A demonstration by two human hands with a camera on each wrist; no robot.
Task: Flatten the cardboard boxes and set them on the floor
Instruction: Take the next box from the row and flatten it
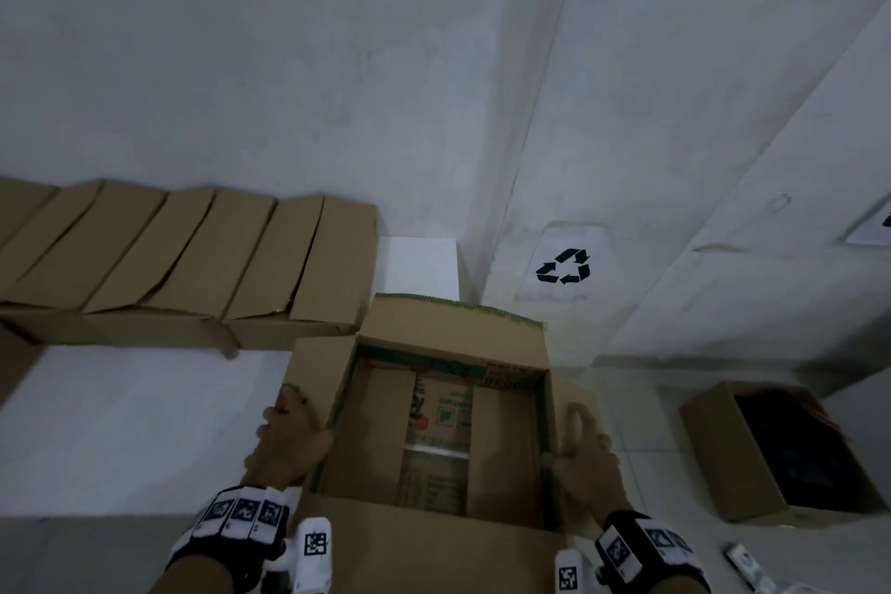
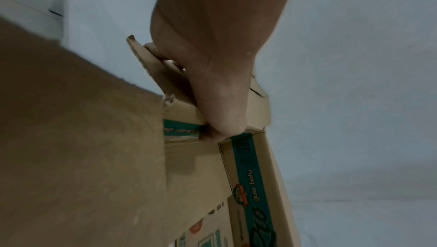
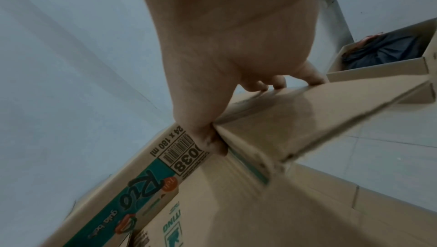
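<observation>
An open brown cardboard box [image 1: 434, 429] with green printing inside is held in front of me, its four top flaps spread outward. My left hand [image 1: 289, 439] grips the box's left wall, thumb inside over the green band and fingers under the left flap [image 2: 165, 75]. My right hand [image 1: 583, 453] grips the right wall, thumb inside by the barcode [image 3: 182, 150] and fingers curled over the right flap [image 3: 307, 112]. Inside the box [image 3: 236, 204] the bottom flaps lie shut with tape along the seam.
A row of flattened cardboard boxes [image 1: 183, 256] leans against the white wall on the left. Another open box [image 1: 781, 449] holding a dark bag stands on the tiled floor at the right. A recycling sign [image 1: 561, 266] hangs on the wall ahead.
</observation>
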